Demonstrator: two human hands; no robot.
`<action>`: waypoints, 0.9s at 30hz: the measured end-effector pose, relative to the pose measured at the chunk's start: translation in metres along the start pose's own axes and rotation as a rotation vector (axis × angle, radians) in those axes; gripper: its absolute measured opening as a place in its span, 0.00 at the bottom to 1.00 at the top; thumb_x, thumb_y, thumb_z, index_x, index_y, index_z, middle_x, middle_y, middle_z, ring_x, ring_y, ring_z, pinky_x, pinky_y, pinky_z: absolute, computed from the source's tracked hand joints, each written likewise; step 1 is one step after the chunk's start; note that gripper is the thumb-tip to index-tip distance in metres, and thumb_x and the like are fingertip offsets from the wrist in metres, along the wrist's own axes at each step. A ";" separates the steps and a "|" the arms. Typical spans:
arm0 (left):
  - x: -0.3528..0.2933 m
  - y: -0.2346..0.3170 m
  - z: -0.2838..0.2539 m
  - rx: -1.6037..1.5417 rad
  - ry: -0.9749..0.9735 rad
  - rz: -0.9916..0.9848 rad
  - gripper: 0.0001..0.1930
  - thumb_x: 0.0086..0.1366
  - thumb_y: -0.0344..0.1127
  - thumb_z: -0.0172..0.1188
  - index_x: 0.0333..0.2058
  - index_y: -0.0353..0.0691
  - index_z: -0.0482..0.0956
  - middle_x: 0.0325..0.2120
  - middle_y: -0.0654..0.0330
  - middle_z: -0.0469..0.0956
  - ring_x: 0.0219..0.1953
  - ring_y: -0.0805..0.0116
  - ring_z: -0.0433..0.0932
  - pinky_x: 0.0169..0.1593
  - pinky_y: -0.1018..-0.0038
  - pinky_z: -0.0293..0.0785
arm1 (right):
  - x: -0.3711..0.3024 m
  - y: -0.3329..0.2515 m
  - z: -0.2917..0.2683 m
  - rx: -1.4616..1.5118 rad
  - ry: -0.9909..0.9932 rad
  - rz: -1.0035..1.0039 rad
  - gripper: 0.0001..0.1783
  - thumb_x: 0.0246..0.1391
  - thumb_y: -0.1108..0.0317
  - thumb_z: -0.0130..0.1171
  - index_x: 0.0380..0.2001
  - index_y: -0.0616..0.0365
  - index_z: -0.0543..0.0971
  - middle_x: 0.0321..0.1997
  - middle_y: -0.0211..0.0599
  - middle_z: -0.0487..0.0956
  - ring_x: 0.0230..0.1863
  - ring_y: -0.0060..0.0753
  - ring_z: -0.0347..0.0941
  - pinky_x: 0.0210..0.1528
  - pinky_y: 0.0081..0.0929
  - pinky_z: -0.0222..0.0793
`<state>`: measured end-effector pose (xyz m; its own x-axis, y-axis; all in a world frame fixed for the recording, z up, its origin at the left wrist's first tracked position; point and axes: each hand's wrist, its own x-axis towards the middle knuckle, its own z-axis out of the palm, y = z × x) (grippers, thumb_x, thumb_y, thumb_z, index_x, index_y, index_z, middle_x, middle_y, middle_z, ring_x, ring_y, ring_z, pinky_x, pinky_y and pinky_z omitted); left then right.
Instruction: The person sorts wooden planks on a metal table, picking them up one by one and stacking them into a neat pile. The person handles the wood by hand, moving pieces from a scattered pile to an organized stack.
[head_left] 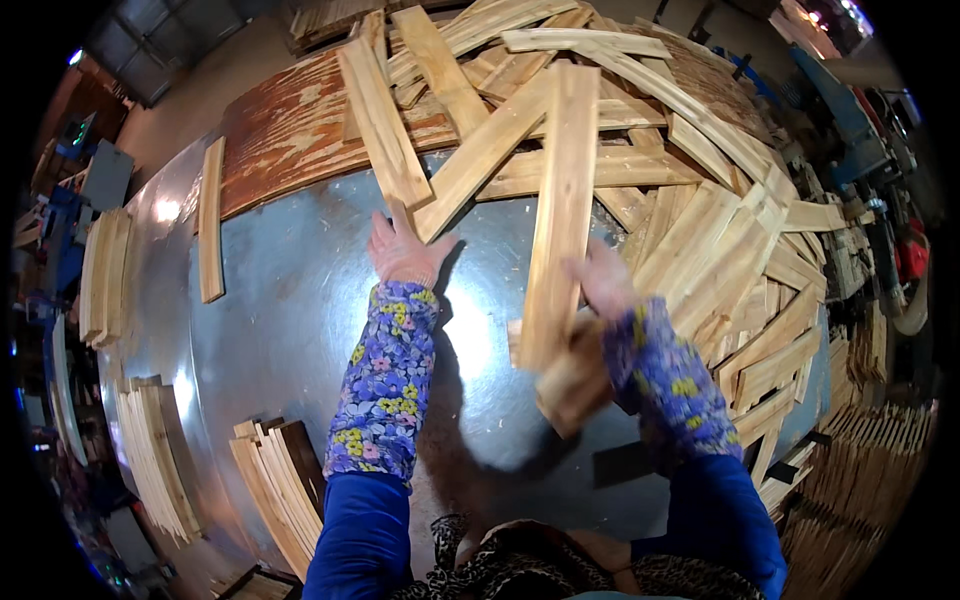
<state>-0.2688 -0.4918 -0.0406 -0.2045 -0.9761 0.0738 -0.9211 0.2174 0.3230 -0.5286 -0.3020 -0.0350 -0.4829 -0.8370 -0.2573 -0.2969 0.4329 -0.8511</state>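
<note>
My left hand (408,252), fingers spread, reaches to the near end of a wooden board (385,125). Its fingertips are at that end, beside a second board (485,155) slanting up to the right. My right hand (605,282) is smeared by motion at the right edge of a long pale board (563,200) lying lengthwise before me. One finger or the thumb seems to overlap that edge; whether the hand grips is unclear. Below it, partly behind my right forearm, is a blurred piece of wood (577,382). Both forearms wear flowered purple sleeve covers.
A heap of loose boards (690,240) covers the table's far and right sides, partly on a worn brown panel (290,130). One board (212,220) lies apart on the left of the grey metal table (290,260). Stacked boards (155,455) stand along the left edge.
</note>
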 end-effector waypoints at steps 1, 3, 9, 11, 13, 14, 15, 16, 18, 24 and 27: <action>-0.002 -0.004 0.000 0.057 -0.085 0.027 0.58 0.59 0.59 0.77 0.78 0.34 0.57 0.69 0.35 0.69 0.69 0.40 0.73 0.72 0.53 0.70 | -0.029 0.006 -0.004 -0.002 -0.099 0.038 0.26 0.64 0.61 0.68 0.61 0.63 0.82 0.50 0.45 0.89 0.51 0.38 0.86 0.54 0.38 0.82; 0.001 -0.011 -0.001 0.103 -0.238 0.006 0.58 0.57 0.59 0.76 0.78 0.37 0.56 0.65 0.36 0.73 0.67 0.40 0.75 0.70 0.52 0.72 | -0.093 0.007 -0.013 -0.008 -0.308 0.107 0.29 0.65 0.64 0.72 0.66 0.64 0.79 0.54 0.36 0.88 0.55 0.28 0.83 0.59 0.32 0.81; -0.005 -0.025 0.005 0.096 -0.438 -0.016 0.53 0.58 0.54 0.73 0.80 0.61 0.57 0.60 0.41 0.78 0.64 0.38 0.76 0.68 0.53 0.75 | -0.221 0.008 -0.059 0.109 -0.615 0.312 0.26 0.61 0.65 0.76 0.60 0.61 0.85 0.51 0.35 0.88 0.57 0.30 0.82 0.61 0.31 0.78; -0.008 -0.007 -0.015 0.159 -0.382 0.059 0.47 0.61 0.48 0.70 0.78 0.69 0.60 0.60 0.41 0.78 0.61 0.36 0.79 0.65 0.53 0.78 | -0.246 0.056 -0.058 0.212 -0.497 0.382 0.27 0.60 0.66 0.77 0.62 0.60 0.84 0.55 0.37 0.87 0.59 0.30 0.81 0.62 0.31 0.78; 0.011 0.019 -0.060 0.209 -0.352 0.063 0.46 0.62 0.44 0.68 0.79 0.68 0.61 0.61 0.41 0.78 0.61 0.36 0.81 0.64 0.52 0.79 | -0.250 0.043 -0.052 0.541 -0.309 0.551 0.29 0.61 0.66 0.77 0.64 0.60 0.82 0.58 0.37 0.86 0.61 0.30 0.81 0.64 0.33 0.77; 0.026 0.022 -0.078 0.176 -0.441 0.082 0.44 0.65 0.38 0.66 0.79 0.67 0.61 0.63 0.41 0.76 0.60 0.34 0.82 0.64 0.50 0.81 | -0.249 0.036 -0.050 0.700 -0.222 0.621 0.29 0.62 0.67 0.77 0.65 0.59 0.81 0.59 0.37 0.85 0.62 0.30 0.80 0.65 0.34 0.77; 0.031 0.033 -0.087 0.223 -0.508 0.104 0.44 0.65 0.37 0.65 0.79 0.67 0.61 0.63 0.41 0.77 0.61 0.34 0.82 0.64 0.50 0.81 | -0.251 0.043 -0.047 0.767 -0.169 0.523 0.30 0.62 0.67 0.76 0.65 0.59 0.81 0.59 0.37 0.85 0.61 0.30 0.80 0.64 0.35 0.78; 0.033 0.044 -0.093 0.270 -0.574 0.125 0.44 0.66 0.35 0.65 0.79 0.66 0.60 0.62 0.41 0.78 0.61 0.34 0.82 0.64 0.49 0.81 | -0.253 0.057 -0.041 0.830 -0.118 0.425 0.30 0.63 0.67 0.76 0.66 0.59 0.80 0.59 0.36 0.86 0.61 0.30 0.81 0.64 0.36 0.78; 0.017 0.048 -0.108 0.431 -0.650 0.195 0.45 0.69 0.30 0.57 0.82 0.63 0.53 0.66 0.33 0.72 0.64 0.36 0.81 0.66 0.52 0.81 | -0.256 0.062 -0.041 0.866 -0.083 0.303 0.31 0.65 0.70 0.74 0.68 0.61 0.77 0.61 0.35 0.85 0.60 0.30 0.81 0.62 0.35 0.80; -0.138 -0.054 -0.119 -0.399 -1.213 0.158 0.61 0.62 0.27 0.73 0.84 0.53 0.39 0.46 0.47 0.84 0.37 0.57 0.87 0.36 0.68 0.86 | -0.279 0.084 -0.070 0.647 -0.014 0.097 0.29 0.68 0.72 0.67 0.70 0.63 0.75 0.61 0.36 0.85 0.60 0.29 0.81 0.62 0.33 0.80; -0.263 -0.074 -0.136 -1.100 -1.246 -0.194 0.57 0.57 0.25 0.72 0.82 0.41 0.49 0.58 0.52 0.78 0.55 0.59 0.82 0.58 0.61 0.83 | -0.293 0.060 -0.073 0.643 0.056 0.140 0.30 0.68 0.69 0.67 0.70 0.63 0.75 0.62 0.40 0.84 0.61 0.30 0.81 0.63 0.34 0.79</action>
<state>-0.1019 -0.2512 0.0443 -0.7407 -0.2740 -0.6134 -0.4177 -0.5274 0.7399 -0.4646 -0.0068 0.0228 -0.5285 -0.7610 -0.3763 0.3147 0.2361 -0.9194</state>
